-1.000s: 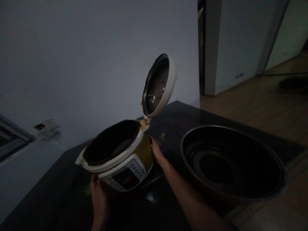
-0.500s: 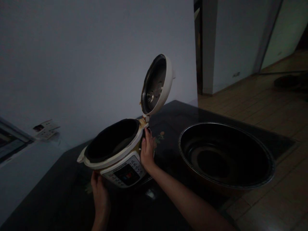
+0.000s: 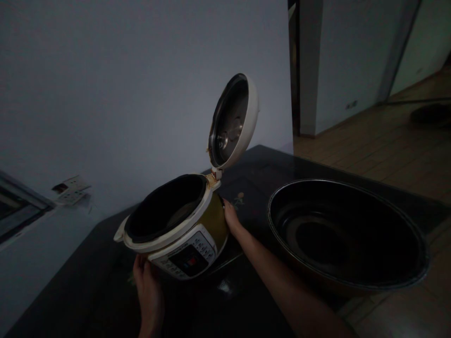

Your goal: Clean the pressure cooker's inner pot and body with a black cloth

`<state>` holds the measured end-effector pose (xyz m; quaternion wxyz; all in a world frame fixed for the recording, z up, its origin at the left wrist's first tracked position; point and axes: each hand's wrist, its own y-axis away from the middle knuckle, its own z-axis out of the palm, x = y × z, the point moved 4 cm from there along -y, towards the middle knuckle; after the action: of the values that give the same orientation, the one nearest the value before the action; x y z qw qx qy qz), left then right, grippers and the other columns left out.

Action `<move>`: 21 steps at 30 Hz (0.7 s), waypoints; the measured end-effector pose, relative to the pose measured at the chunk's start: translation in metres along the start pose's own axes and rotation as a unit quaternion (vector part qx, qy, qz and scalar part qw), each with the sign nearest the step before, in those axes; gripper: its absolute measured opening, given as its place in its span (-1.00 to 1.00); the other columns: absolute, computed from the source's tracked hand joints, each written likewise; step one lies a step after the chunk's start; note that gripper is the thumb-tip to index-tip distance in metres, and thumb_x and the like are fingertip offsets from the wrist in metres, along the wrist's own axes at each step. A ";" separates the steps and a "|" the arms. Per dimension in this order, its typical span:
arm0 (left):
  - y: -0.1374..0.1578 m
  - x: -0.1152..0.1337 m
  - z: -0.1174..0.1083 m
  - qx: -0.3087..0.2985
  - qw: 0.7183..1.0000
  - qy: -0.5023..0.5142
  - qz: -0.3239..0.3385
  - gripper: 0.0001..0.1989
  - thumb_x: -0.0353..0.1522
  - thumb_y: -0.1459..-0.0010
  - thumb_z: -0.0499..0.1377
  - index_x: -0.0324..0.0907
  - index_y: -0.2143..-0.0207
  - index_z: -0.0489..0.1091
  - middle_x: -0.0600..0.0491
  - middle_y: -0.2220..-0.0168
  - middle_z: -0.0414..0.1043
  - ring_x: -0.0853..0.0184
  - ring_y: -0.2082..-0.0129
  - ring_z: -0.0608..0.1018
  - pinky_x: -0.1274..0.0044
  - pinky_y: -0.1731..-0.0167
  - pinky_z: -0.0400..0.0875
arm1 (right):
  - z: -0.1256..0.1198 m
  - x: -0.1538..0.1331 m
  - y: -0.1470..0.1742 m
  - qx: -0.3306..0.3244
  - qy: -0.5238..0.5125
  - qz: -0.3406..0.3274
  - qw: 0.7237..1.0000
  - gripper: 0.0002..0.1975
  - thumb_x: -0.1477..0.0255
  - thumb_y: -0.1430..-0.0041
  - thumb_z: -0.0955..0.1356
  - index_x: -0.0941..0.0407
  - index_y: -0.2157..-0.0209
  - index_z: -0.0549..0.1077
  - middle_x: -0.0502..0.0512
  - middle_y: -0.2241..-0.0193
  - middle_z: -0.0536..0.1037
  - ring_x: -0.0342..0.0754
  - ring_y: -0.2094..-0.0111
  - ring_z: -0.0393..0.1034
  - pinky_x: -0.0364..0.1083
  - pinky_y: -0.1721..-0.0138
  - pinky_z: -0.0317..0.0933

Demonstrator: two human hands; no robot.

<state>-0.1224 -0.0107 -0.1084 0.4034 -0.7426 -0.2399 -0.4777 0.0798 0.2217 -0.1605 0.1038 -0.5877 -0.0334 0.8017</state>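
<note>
An electric pressure cooker (image 3: 215,220) with a gold body, white rim and front control panel stands on the dark table. Its round lid (image 3: 251,117) is hinged up at the right, showing the metal underside. The dark inner pot (image 3: 158,206) sits inside; its bottom is in shadow. My left hand (image 3: 148,286) grips the cooker's lower left side beneath the rim, fingers partly hidden. My right hand (image 3: 230,217) is wrapped round the right side of the body, its fingertips out of sight behind it.
A large dark basin (image 3: 347,281) stands on the table to the right, close to my right forearm. The dark table (image 3: 257,164) has a printed flower and meets a pale wall (image 3: 141,94). A damaged wall socket (image 3: 72,190) is at the left. Tiled floor (image 3: 338,145) lies beyond.
My right hand has slid lower and farther behind the cooker's right side, baring the gold body. My left hand stays at the lower left. The view has shifted slightly.
</note>
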 end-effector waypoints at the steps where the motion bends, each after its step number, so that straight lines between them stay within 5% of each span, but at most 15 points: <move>1: 0.001 0.001 0.000 -0.001 1.000 -0.008 0.001 -0.47 -0.24 -0.20 0.02 -0.15 -0.22 0.15 -0.09 -0.27 0.12 0.11 -0.29 0.16 0.27 -0.27 -0.03 | -0.002 0.002 0.005 0.002 -0.001 0.006 1.000 -0.69 0.30 -0.28 0.32 0.14 0.00 0.39 0.16 0.00 0.44 0.00 0.06 0.40 0.10 0.05 0.34; 6: 0.003 0.003 0.002 -0.002 1.000 -0.021 -0.005 -0.47 -0.23 -0.21 0.01 -0.20 -0.20 0.17 -0.11 -0.28 0.11 0.12 -0.31 0.12 0.31 -0.29 -0.08 | -0.008 0.006 0.052 0.042 0.012 0.029 0.999 -0.60 0.22 -0.33 0.21 0.15 -0.06 0.39 0.25 -0.14 0.38 0.08 -0.18 0.24 0.19 -0.21 0.06; 9: 0.003 0.003 0.003 0.000 1.000 0.007 -0.028 -0.45 -0.18 -0.22 0.02 -0.16 -0.22 0.15 -0.09 -0.27 0.14 0.11 -0.29 0.17 0.31 -0.27 -0.01 | -0.006 0.000 0.092 0.055 0.022 0.033 0.998 -0.43 0.16 -0.32 0.12 0.20 -0.21 0.25 0.28 -0.29 0.16 0.06 -0.32 -0.01 0.15 -0.31 -0.12; 14: 0.006 0.006 0.005 -0.013 0.999 0.034 -0.028 -0.43 -0.16 -0.21 0.03 -0.09 -0.25 0.12 -0.02 -0.27 0.15 0.14 -0.29 0.19 0.34 -0.26 0.04 | -0.002 -0.035 0.149 0.009 0.048 0.012 0.999 -0.34 0.12 -0.30 0.14 0.15 -0.32 0.04 0.17 -0.37 -0.06 0.00 -0.37 -0.19 0.13 -0.33 -0.17; 18: 0.007 0.008 0.006 -0.011 0.998 0.043 -0.034 -0.38 -0.14 -0.20 0.05 -0.06 -0.28 0.07 0.00 -0.27 0.16 0.14 -0.29 0.20 0.33 -0.26 0.05 | 0.005 -0.078 0.150 -0.049 0.076 -0.074 0.993 -0.40 0.18 -0.35 0.09 0.07 -0.35 -0.03 0.04 -0.38 -0.11 -0.09 -0.39 -0.32 0.11 -0.35 -0.23; 21: 0.007 0.009 0.007 -0.005 0.997 0.063 -0.041 -0.37 -0.12 -0.20 0.07 -0.05 -0.29 0.07 0.00 -0.27 0.18 0.12 -0.28 0.21 0.29 -0.26 0.05 | 0.006 -0.089 0.122 -0.033 0.074 -0.121 0.989 -0.42 0.18 -0.35 0.10 0.07 -0.33 0.03 0.07 -0.36 0.00 -0.10 -0.37 -0.21 0.09 -0.34 -0.22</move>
<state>-0.1101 -0.0090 -0.1040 0.3938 -0.7027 -0.2421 -0.5409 0.0840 0.0852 -0.0962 0.1826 -0.6398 -0.1229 0.7363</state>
